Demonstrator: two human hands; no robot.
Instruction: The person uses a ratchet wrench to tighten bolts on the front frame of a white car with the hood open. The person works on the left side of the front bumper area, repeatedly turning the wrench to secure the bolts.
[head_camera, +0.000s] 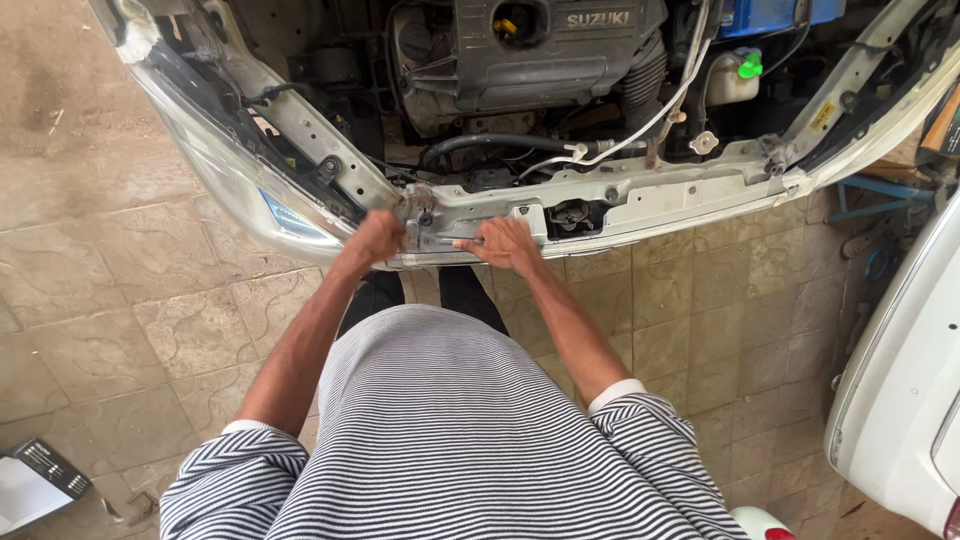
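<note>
I stand at the open front of a car, looking down over my striped shirt. My left hand (375, 238) is blurred and closed against the left end of the pale metal front crossmember (650, 200), by a bolt bracket (418, 205). My right hand (508, 244) rests on the same panel's lower edge, its fingers pointing left onto a small slim metal piece (447, 241). What that piece is stays unclear. The grey engine cover (540, 50) lies beyond the panel.
A headlight (285, 215) and bare fender frame run off to the left. A white reservoir with a green cap (738, 72) sits at the right of the engine bay. A white car body (900, 400) stands at the right. A flat box (35, 480) lies on the paved floor at bottom left.
</note>
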